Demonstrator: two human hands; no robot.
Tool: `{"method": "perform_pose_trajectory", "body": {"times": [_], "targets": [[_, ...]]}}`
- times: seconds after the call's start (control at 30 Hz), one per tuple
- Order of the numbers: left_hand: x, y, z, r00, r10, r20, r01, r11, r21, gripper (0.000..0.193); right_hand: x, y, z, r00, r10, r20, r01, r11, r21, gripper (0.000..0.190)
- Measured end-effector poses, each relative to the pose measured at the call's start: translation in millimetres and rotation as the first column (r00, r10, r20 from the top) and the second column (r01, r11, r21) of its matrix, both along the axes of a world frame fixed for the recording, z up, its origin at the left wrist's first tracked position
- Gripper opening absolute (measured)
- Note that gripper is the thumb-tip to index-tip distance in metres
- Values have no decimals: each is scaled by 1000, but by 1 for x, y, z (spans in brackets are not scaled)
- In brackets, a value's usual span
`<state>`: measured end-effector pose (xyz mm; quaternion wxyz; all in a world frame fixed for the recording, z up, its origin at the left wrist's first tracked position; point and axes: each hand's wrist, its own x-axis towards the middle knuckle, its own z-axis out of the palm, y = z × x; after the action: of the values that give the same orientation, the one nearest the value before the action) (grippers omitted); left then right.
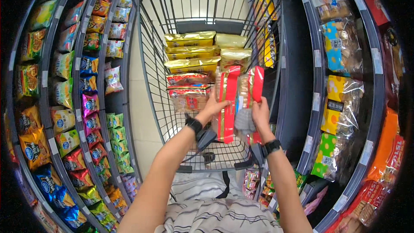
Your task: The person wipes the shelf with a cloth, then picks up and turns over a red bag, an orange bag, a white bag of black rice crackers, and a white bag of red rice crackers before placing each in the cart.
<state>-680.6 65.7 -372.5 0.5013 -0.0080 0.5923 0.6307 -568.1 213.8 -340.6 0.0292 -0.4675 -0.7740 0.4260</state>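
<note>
My left hand [212,106] grips a red-and-clear plastic food packet [227,103] with gold stripes, held upright above a wire shopping cart [194,27]. A second red-edged clear packet [256,84] is in my right hand [261,113], just right of the first. Pale, ridged contents show through its film. A grey, knitted-looking item [245,121] lies between that packet and my right fingers; I cannot tell what it is. Inside the cart, gold packets [193,64] stand in a left row, with more gold packets [236,55] beside them. Red-topped clear packets [188,98] stand nearer me.
Shelves of bagged snacks [34,147] line the left side. On the right, shelves hold clear-windowed bread or pastry packs [334,103] and orange-and-red packs [385,145]. Yellow packs [268,47] show beyond the cart's right wall. Pale floor tiles [145,113] run along the cart's left.
</note>
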Motion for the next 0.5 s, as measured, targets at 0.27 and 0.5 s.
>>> {"method": "perform_pose_trajectory", "body": {"times": [0.27, 0.5], "targets": [[15, -3, -42, 915, -152, -375, 35, 954, -299, 98, -5, 0, -1, 997, 83, -6, -82, 978, -190, 68], [28, -11, 76, 826, -189, -531, 136, 981, -139, 63, 55, -13, 96, 962, -101, -255, -2, 927, -375, 47]]}}
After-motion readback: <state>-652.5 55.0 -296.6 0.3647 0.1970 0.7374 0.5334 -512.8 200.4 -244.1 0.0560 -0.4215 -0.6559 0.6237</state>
